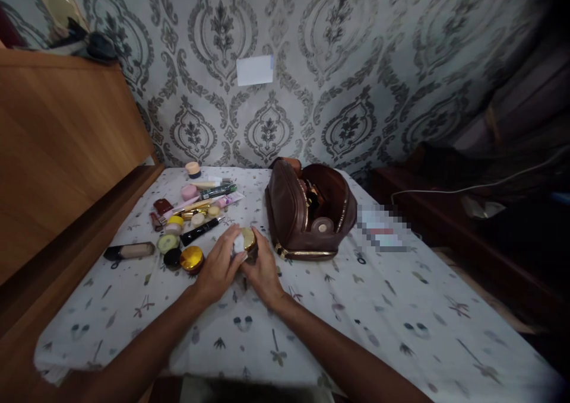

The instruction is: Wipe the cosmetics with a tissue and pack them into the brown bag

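Note:
Near the middle of the table, my right hand (262, 272) is closed round a small round jar (249, 240) with a gold-coloured top. My left hand (218, 269) meets it from the other side, its fingers closed on a white wipe or tissue (239, 246) pressed against the jar. Left of my hands sit a jar with a shiny gold lid (192, 259), a black round lid (171, 259) and a pale green jar (168, 243). Behind them lies a black tube (202, 229). To the right stands an open brown leather bag (289, 219) with items inside.
Several tubes and jars, among them a pink one (189, 192), lie at the back left. A foundation bottle (136, 250) is at the left edge. Wooden furniture (66, 154) borders the left; a blurred-out flat object (383, 229) lies right of the bag.

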`<state>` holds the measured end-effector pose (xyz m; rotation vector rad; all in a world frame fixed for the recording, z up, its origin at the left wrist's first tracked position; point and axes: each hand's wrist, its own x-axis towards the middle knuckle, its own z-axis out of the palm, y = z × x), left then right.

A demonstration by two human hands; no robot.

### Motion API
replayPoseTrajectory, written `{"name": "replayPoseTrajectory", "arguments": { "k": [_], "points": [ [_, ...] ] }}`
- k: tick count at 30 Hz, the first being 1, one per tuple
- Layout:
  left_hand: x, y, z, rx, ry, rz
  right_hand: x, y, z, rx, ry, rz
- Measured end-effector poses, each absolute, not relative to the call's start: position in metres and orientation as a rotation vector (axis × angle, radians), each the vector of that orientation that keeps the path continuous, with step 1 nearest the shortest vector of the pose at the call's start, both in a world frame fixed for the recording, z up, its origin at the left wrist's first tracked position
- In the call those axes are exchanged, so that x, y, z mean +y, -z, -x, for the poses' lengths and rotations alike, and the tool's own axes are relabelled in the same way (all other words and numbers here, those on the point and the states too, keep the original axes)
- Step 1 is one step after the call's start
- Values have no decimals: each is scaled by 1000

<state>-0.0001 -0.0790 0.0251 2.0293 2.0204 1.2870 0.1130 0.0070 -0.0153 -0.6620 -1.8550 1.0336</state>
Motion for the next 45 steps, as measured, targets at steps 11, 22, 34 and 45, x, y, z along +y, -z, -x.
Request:
{"name": "replayPoseTrajectory", "arguments": {
  "k": [11,22,34,45],
  "points": [
    [-81,-31,1,1903,-1130,-2560,0,9,-113,-1971,-905,547],
    [-77,-57,5,2066,-1330,-1593,-10,3,-114,-2092,-903,455],
    [-74,-46,13,1884,-1498,-1320,-1,-1,-111,-1874,-1005,634],
    [-78,-43,-1,1907,-1604,-1371,-4,-11,-111,-1775,-1035,767]
  ]
}}
